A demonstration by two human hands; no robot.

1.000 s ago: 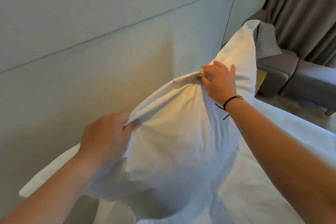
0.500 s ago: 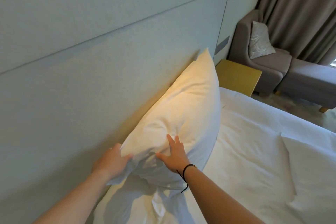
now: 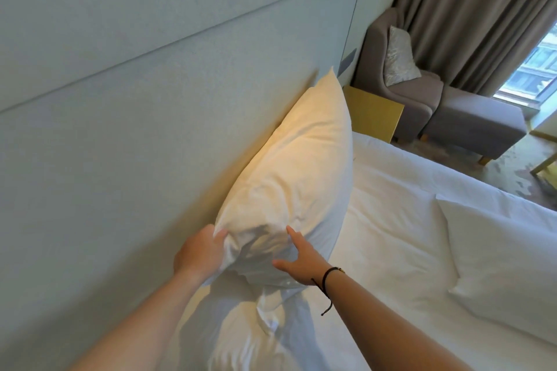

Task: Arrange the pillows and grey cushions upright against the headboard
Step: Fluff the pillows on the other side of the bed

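A white pillow (image 3: 297, 172) stands upright against the pale padded headboard (image 3: 126, 117). My left hand (image 3: 200, 253) grips its near corner on the headboard side, fingers curled into the fabric. My right hand (image 3: 301, 260) lies on the pillow's front near that same end, fingers straight and spread. A second white pillow (image 3: 506, 262) lies flat on the white bed (image 3: 388, 214) at the right. A grey cushion (image 3: 399, 57) leans in the armchair beyond the bed.
A yellow bedside table (image 3: 375, 113) stands past the pillow's far end. Behind it are a grey armchair (image 3: 413, 93) and a footstool (image 3: 476, 123). Brown curtains (image 3: 470, 9) hang at the back right, next to a window (image 3: 536, 69).
The pillow went from being held up in the air by its top edge to standing against the headboard. Both hands moved down to its near end.
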